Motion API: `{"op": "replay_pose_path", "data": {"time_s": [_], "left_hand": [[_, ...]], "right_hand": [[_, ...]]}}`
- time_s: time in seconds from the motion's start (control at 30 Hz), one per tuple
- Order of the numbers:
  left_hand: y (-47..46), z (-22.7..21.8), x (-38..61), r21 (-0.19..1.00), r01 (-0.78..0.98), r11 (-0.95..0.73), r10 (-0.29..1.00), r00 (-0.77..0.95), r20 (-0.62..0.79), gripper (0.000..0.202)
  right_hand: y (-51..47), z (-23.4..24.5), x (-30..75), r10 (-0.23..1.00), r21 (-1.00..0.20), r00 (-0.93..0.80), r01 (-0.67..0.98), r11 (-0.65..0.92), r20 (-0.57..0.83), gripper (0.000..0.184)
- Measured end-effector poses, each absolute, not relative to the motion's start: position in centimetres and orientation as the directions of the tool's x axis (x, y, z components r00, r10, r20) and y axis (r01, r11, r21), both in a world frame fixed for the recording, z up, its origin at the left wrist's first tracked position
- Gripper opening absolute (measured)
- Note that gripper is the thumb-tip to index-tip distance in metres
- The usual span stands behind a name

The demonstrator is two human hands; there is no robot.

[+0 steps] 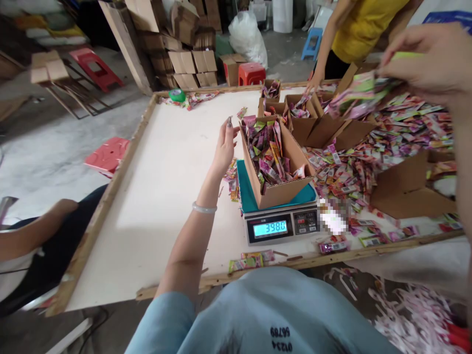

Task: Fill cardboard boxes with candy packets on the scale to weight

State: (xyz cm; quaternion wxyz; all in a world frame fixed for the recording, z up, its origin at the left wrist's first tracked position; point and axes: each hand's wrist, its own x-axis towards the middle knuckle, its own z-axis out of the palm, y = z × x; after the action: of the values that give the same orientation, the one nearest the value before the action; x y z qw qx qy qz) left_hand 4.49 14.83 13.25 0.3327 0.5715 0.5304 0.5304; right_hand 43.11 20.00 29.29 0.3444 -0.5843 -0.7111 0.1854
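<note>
A cardboard box filled with small colourful snack packets stands on the teal top of a digital scale, whose display is lit. My left hand, a pale bangle at its wrist, is beside the box's left wall with fingers stretched out; whether they touch it I cannot tell. Raised at the upper right, my right hand is closed on several snack packets above the heap. These packets are partly blurred.
Loose packets are heaped on the right of the wood-edged white table. More open boxes stand behind the scale, near a co-worker's hand. An open carton lies right. Green tape rests at the far edge.
</note>
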Motion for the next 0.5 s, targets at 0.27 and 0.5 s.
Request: {"op": "replay_pose_path", "data": {"time_s": [0.27,0.5], "left_hand": [[13.7,13.7,3.1,0.923,0.318,-0.219,0.952,-0.137,0.273,0.077],[13.4,14.2,1.7,0.922,0.313,-0.226,0.944,-0.163,0.287,0.08]], "right_hand": [[17.6,33.7,33.9,0.87,-0.441,-0.471,0.756,0.483,0.146,0.03],[16.9,34.2,33.9,0.913,-0.524,-0.377,0.752,0.4,0.156,0.022]]}}
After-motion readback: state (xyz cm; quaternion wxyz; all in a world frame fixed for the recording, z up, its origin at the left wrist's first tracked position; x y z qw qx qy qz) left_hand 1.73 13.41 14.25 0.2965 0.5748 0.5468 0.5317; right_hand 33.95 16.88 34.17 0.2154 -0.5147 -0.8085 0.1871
